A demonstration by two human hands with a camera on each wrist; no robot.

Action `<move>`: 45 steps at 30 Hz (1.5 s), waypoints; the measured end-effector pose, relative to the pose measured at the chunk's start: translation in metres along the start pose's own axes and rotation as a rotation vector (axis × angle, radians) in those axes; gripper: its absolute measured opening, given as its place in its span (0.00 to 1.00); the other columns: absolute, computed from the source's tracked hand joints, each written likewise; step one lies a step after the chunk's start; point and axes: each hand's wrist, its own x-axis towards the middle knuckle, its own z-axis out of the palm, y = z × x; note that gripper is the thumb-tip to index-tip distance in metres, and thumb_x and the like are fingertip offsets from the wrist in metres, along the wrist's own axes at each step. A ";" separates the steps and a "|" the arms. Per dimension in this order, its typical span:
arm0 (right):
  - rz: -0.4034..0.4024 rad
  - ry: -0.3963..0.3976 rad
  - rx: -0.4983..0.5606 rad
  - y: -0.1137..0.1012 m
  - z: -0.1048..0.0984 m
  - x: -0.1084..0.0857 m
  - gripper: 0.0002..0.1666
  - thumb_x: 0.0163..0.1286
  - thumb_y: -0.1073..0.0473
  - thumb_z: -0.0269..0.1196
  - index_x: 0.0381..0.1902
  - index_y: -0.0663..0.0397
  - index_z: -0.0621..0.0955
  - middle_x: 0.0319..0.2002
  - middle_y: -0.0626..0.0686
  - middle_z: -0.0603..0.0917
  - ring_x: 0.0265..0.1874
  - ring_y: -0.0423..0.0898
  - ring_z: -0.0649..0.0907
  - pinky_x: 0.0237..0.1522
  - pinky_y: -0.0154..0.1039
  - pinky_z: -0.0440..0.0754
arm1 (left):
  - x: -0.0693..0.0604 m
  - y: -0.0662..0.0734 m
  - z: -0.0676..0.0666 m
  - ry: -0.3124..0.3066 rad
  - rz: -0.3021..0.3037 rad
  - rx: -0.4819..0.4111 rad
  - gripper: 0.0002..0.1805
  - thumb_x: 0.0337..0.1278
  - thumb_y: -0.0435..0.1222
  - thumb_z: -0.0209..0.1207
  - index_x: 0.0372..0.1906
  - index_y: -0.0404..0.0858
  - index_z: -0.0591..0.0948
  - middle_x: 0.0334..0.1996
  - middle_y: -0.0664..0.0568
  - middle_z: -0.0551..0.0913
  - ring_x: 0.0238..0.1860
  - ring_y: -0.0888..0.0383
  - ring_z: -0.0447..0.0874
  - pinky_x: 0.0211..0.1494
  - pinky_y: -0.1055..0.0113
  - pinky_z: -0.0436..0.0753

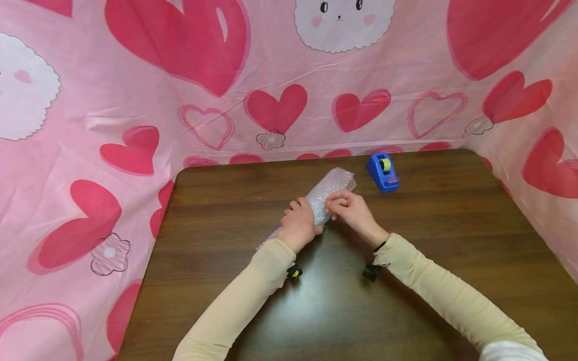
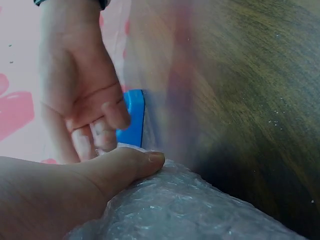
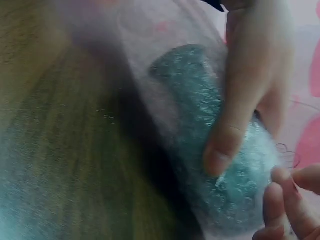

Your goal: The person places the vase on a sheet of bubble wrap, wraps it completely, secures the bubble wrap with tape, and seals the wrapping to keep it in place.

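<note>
A long bundle of clear bubble wrap [image 1: 331,183] lies slantwise on the table, with a pale green thing showing through the wrap [image 3: 187,75]. My left hand [image 1: 298,225] grips the bundle around its middle from above, its thumb [image 2: 145,162] pressed on the wrap. At the bundle's right side is my right hand [image 1: 356,213], with thumb and fingers bent and their tips close together near the wrap. Whether anything thin is between those fingertips [image 3: 282,187] does not show. A blue tape dispenser [image 1: 383,175] with a yellowish roll stands beyond the right hand.
The brown wooden table [image 1: 203,301] has its far edge against a pink cloth [image 1: 149,100] printed with hearts, which also hangs at both sides. Each wrist carries a small black camera. The dispenser stands near the far edge, right of the bundle.
</note>
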 end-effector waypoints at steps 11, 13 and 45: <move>0.080 0.028 -0.137 0.001 0.004 0.002 0.15 0.72 0.54 0.70 0.38 0.63 0.84 0.21 0.48 0.87 0.17 0.40 0.80 0.27 0.34 0.77 | -0.001 0.002 -0.003 -0.028 -0.009 -0.009 0.52 0.52 0.54 0.76 0.69 0.24 0.65 0.52 0.32 0.77 0.48 0.38 0.84 0.45 0.46 0.87; 0.085 0.021 -0.166 0.001 0.004 0.002 0.16 0.72 0.53 0.70 0.38 0.63 0.84 0.21 0.48 0.87 0.17 0.40 0.79 0.26 0.33 0.76 | -0.001 0.002 -0.002 -0.024 -0.003 -0.009 0.52 0.52 0.54 0.76 0.68 0.24 0.65 0.52 0.32 0.77 0.47 0.38 0.84 0.44 0.46 0.87; 0.065 -0.108 0.071 0.011 0.007 -0.007 0.07 0.75 0.73 0.59 0.45 0.76 0.73 0.32 0.61 0.88 0.26 0.39 0.84 0.33 0.33 0.85 | 0.005 -0.010 -0.004 -0.101 -0.012 -0.150 0.49 0.54 0.51 0.75 0.68 0.26 0.64 0.51 0.34 0.74 0.50 0.37 0.81 0.49 0.43 0.84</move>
